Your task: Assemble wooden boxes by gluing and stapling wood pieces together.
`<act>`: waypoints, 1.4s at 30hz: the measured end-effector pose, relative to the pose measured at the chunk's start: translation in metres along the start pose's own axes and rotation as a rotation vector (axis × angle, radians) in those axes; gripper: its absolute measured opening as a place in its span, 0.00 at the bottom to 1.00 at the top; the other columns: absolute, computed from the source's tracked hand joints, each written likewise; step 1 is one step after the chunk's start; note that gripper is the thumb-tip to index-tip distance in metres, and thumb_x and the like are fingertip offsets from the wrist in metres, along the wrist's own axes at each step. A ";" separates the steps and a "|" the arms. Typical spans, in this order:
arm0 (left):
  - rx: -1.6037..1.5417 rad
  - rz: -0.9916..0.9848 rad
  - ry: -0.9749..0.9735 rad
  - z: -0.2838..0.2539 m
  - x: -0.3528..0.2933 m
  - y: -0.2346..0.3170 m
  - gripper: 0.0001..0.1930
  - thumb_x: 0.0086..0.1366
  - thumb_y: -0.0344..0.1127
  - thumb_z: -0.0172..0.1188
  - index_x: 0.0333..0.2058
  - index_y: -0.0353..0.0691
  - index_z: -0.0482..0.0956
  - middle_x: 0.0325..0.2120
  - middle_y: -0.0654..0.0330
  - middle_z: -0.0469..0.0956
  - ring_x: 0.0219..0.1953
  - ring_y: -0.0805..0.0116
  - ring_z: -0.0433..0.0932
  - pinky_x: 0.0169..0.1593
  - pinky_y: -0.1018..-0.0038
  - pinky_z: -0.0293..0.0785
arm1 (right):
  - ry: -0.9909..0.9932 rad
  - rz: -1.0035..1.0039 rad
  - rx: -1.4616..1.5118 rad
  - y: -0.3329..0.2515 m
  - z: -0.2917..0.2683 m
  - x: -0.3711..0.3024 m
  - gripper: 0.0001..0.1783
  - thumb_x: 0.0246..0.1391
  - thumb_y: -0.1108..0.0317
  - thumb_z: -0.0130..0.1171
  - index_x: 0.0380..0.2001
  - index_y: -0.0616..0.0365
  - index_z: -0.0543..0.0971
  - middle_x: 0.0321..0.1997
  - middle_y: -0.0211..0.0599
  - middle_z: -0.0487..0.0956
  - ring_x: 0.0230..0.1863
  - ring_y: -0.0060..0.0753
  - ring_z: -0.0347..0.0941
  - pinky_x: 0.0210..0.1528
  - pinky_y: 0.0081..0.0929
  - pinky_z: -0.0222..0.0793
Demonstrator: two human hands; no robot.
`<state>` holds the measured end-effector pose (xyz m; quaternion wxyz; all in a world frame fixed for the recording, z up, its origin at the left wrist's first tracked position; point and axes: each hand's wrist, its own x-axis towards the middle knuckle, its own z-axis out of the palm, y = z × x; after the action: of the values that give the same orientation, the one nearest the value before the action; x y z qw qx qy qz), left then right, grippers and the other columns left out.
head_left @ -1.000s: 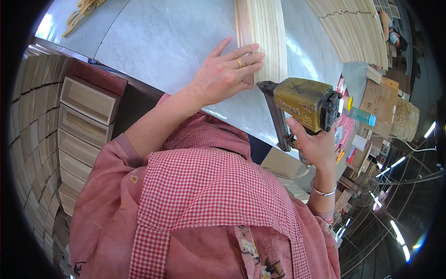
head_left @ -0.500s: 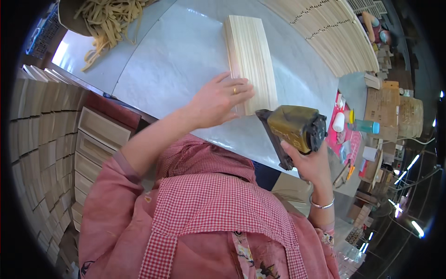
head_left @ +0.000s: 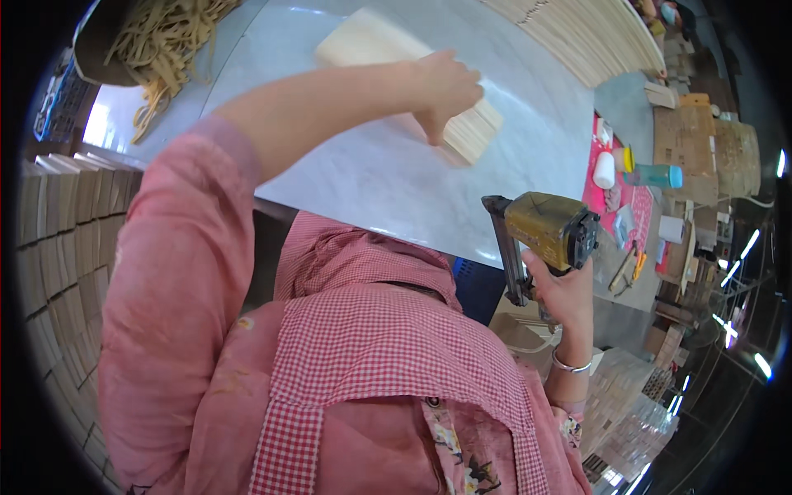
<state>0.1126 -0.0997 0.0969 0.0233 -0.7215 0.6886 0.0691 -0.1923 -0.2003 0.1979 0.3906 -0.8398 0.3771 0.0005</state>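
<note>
My left hand (head_left: 445, 89) reaches across the grey table, its fingers curled over a long stack of thin pale wooden strips (head_left: 475, 132). The stack lies slanted on the tabletop, its far end up and to the left; hand and forearm cover its middle, and the far part is blurred. In my right hand (head_left: 565, 289) is a nail gun (head_left: 544, 224) with a yellowish-brown body and a black nose and magazine. It is held near the table's front edge, apart from the wooden stack.
The smooth grey table (head_left: 363, 173) spreads in front of me. A container of tan straps (head_left: 169, 41) stands at the far left. Curved rows of wooden pieces (head_left: 577, 41) fill the far right. Beside them are a white bottle (head_left: 604, 170) and teal bottle (head_left: 656, 176). Stacked wooden pieces (head_left: 62, 264) line the left.
The wooden stack has turned on the table, its far end swinging left. My left hand has moved farther out and curled over it. My right hand still holds the nail gun.
</note>
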 end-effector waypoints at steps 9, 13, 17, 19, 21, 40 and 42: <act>-0.136 -0.382 0.150 0.009 0.008 0.027 0.26 0.39 0.48 0.75 0.35 0.39 0.79 0.34 0.58 0.76 0.33 0.59 0.78 0.40 0.66 0.77 | 0.108 -0.036 -0.063 0.000 -0.008 0.046 0.17 0.50 0.69 0.72 0.40 0.69 0.82 0.34 0.40 0.85 0.30 0.29 0.79 0.33 0.26 0.75; -0.137 -0.377 0.159 0.007 0.007 0.025 0.27 0.39 0.48 0.75 0.37 0.39 0.79 0.35 0.57 0.77 0.34 0.59 0.78 0.42 0.66 0.77 | 0.048 -0.073 -0.087 -0.012 -0.005 0.062 0.17 0.51 0.68 0.71 0.40 0.69 0.82 0.33 0.40 0.85 0.29 0.29 0.78 0.32 0.26 0.74; -0.120 -0.377 0.183 0.011 0.009 0.022 0.26 0.40 0.50 0.76 0.36 0.42 0.84 0.34 0.59 0.78 0.33 0.60 0.78 0.43 0.66 0.75 | 0.013 -0.082 -0.106 -0.014 -0.004 0.071 0.17 0.52 0.66 0.71 0.39 0.69 0.82 0.32 0.39 0.85 0.28 0.28 0.77 0.31 0.25 0.73; -0.116 -0.376 0.190 0.012 0.009 0.021 0.25 0.40 0.51 0.76 0.36 0.42 0.86 0.33 0.59 0.78 0.32 0.61 0.78 0.43 0.66 0.75 | 0.001 -0.083 -0.113 -0.015 -0.004 0.074 0.17 0.52 0.66 0.71 0.39 0.69 0.82 0.31 0.39 0.85 0.28 0.28 0.77 0.31 0.25 0.73; -0.114 -0.377 0.191 0.012 0.009 0.021 0.26 0.40 0.51 0.76 0.36 0.42 0.86 0.33 0.59 0.78 0.32 0.61 0.78 0.43 0.66 0.75 | -0.012 -0.072 -0.123 -0.017 -0.003 0.075 0.17 0.52 0.65 0.71 0.39 0.69 0.82 0.31 0.39 0.85 0.27 0.28 0.77 0.30 0.25 0.73; 0.135 -0.314 0.397 0.041 -0.083 -0.031 0.53 0.39 0.41 0.76 0.67 0.37 0.64 0.61 0.49 0.71 0.56 0.51 0.74 0.64 0.61 0.66 | 0.086 -0.125 0.012 0.007 -0.005 0.058 0.16 0.52 0.64 0.71 0.37 0.67 0.82 0.21 0.33 0.79 0.15 0.21 0.66 0.18 0.19 0.61; 0.004 -0.389 0.241 0.028 -0.113 -0.048 0.52 0.38 0.41 0.75 0.66 0.38 0.65 0.59 0.49 0.73 0.55 0.51 0.75 0.62 0.61 0.68 | 0.100 -0.067 0.016 0.011 -0.012 0.051 0.15 0.52 0.65 0.71 0.37 0.66 0.82 0.20 0.32 0.78 0.14 0.20 0.64 0.16 0.19 0.59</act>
<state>0.1540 0.0178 0.0809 -0.0450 -0.8437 0.5343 -0.0246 -0.1658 -0.2451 0.1837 0.3779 -0.8477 0.3678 -0.0574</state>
